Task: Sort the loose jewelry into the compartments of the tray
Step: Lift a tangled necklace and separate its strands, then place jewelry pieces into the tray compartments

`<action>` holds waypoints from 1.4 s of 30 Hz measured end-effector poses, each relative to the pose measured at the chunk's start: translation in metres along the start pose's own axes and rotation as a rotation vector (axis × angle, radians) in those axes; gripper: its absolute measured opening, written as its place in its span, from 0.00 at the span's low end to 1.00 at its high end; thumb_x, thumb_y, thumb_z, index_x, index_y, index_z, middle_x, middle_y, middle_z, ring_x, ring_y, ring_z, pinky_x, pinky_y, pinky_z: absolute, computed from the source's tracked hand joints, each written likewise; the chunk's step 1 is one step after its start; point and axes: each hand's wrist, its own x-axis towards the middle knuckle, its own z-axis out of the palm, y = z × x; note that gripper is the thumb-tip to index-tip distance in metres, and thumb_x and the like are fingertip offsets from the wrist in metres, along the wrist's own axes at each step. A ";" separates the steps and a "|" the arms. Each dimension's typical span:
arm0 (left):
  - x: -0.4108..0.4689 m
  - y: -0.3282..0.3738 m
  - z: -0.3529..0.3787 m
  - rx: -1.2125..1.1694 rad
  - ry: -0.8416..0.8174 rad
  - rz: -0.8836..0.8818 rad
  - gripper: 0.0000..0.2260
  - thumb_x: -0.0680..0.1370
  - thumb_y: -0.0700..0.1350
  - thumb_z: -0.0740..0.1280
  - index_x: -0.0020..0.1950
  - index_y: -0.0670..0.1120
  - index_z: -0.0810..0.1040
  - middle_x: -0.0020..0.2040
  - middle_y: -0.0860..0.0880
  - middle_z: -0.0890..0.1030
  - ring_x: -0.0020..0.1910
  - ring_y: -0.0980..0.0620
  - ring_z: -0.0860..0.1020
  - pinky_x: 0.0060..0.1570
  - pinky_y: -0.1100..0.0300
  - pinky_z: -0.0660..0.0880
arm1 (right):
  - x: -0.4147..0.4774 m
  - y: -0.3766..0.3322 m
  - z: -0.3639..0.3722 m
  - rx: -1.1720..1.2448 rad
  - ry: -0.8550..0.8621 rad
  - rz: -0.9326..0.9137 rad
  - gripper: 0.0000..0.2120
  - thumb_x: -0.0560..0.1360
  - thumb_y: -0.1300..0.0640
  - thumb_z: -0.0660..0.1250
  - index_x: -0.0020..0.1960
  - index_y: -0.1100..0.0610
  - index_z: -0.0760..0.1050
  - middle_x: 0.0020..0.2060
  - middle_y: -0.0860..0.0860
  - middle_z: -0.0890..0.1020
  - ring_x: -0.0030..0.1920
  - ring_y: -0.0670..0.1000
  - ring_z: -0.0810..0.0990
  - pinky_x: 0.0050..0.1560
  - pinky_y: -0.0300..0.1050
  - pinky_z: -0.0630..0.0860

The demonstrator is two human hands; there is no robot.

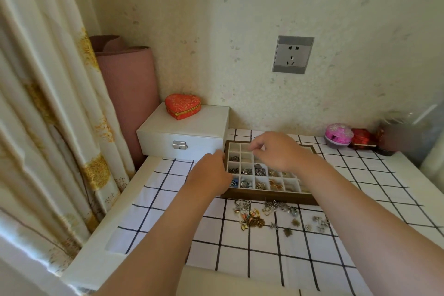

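On checked cloth beneath a wall socket, left grip holds the tray; right grip unclear.

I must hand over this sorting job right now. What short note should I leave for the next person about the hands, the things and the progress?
Left hand: on the left rim of the tray; its grip is not clear.
Right hand: above the tray's back compartments, fingers pinched together; whether they hold a piece is too small to tell.
Done: several near and middle compartments hold jewelry; the back ones look mostly empty.
Left: the loose jewelry lies on the checked cloth in front of the tray.
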 end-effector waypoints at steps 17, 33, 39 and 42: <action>-0.039 0.023 0.008 -0.139 -0.078 0.136 0.23 0.81 0.46 0.65 0.76 0.52 0.65 0.72 0.47 0.69 0.67 0.48 0.72 0.54 0.64 0.68 | -0.108 0.049 -0.006 -0.125 -0.235 0.136 0.26 0.81 0.41 0.60 0.78 0.38 0.60 0.81 0.46 0.53 0.81 0.53 0.50 0.79 0.58 0.51; -0.009 0.029 0.032 0.251 -0.014 0.105 0.20 0.83 0.53 0.52 0.74 0.52 0.68 0.68 0.43 0.70 0.68 0.43 0.67 0.62 0.46 0.71 | -0.088 0.017 -0.001 -0.165 -0.197 0.058 0.27 0.80 0.41 0.62 0.78 0.42 0.61 0.79 0.48 0.60 0.77 0.55 0.61 0.76 0.59 0.58; -0.011 0.022 0.032 0.322 -0.025 0.149 0.20 0.83 0.58 0.52 0.74 0.55 0.67 0.66 0.45 0.72 0.66 0.44 0.68 0.59 0.48 0.71 | -0.093 0.021 -0.006 -0.191 -0.342 0.063 0.41 0.73 0.37 0.71 0.79 0.38 0.54 0.81 0.45 0.49 0.80 0.54 0.54 0.78 0.59 0.53; -0.013 0.020 0.031 0.284 -0.040 0.165 0.21 0.83 0.58 0.52 0.75 0.55 0.65 0.67 0.44 0.70 0.67 0.44 0.67 0.61 0.48 0.71 | -0.096 0.024 -0.004 -0.170 -0.297 0.050 0.41 0.72 0.38 0.72 0.79 0.39 0.56 0.81 0.45 0.51 0.79 0.53 0.56 0.78 0.57 0.56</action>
